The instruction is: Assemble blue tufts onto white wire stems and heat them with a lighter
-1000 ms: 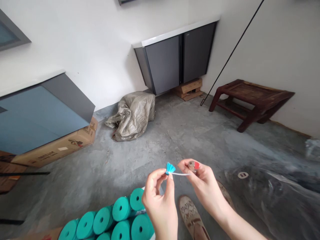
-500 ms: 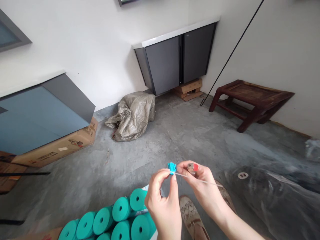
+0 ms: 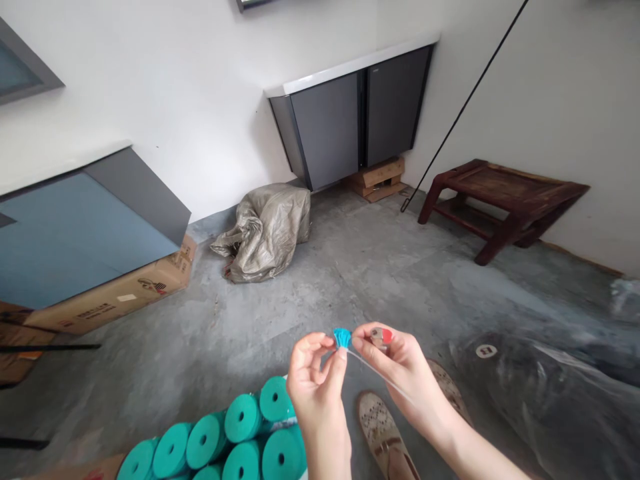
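A small bright blue gathered bundle, fanned at the top like a tassel, is held up between my two hands. My left hand pinches it, the thumb pressed to its narrow base and the index fingertip at its left side. The closed thumb and index finger of my right hand meet at its right edge. A thin white thread runs from the base down along my right hand. Against the right fingers sits a small metal-and-red piece, whose kind I cannot make out.
Several green rolls with centre holes stand below left. A crumpled grey sack lies on the floor ahead. A dark wooden stool is at right, with a dark plastic-wrapped bundle nearer. Cardboard boxes lie at left.
The blue bundle has turned more upright and shifted slightly left. My left index finger has drawn back from its front and the other fingers have lifted. The thread hangs slacker and lower.
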Demonstrator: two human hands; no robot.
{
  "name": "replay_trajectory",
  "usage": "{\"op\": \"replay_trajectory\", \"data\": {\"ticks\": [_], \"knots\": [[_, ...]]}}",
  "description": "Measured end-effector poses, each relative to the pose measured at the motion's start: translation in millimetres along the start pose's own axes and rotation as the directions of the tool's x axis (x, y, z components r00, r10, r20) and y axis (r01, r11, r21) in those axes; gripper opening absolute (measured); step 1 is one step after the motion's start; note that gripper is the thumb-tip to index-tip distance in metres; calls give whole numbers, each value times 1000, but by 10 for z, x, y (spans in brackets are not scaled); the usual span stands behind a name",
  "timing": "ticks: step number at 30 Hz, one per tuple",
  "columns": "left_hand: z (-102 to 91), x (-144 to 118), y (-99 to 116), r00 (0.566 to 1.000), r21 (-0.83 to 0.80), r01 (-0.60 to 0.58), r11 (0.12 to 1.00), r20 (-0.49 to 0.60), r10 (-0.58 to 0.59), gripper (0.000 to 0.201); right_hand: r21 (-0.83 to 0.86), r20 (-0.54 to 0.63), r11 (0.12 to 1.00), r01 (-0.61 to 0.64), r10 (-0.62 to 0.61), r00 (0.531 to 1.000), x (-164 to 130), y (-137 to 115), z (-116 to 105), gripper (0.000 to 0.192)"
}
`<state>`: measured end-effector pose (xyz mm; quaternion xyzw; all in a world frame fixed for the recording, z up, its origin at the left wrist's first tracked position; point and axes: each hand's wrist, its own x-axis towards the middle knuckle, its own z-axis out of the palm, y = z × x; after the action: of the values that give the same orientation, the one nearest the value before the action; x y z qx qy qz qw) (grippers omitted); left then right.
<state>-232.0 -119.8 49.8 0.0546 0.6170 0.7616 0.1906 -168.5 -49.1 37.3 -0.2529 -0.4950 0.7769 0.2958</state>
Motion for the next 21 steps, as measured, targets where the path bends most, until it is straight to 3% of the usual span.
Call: {"op": "replay_trajectory", "data": {"ticks": [8,21], "knots": [[-19,11,3,999,-38,53,998,4,-52,36,-69,17,998,-4,5,1000,2,-15,9,29],[-30,-13,29,998,75,-55,996,-25,57,34,-136,-54,990,23,-31,998,37,30,-16,24]]}}
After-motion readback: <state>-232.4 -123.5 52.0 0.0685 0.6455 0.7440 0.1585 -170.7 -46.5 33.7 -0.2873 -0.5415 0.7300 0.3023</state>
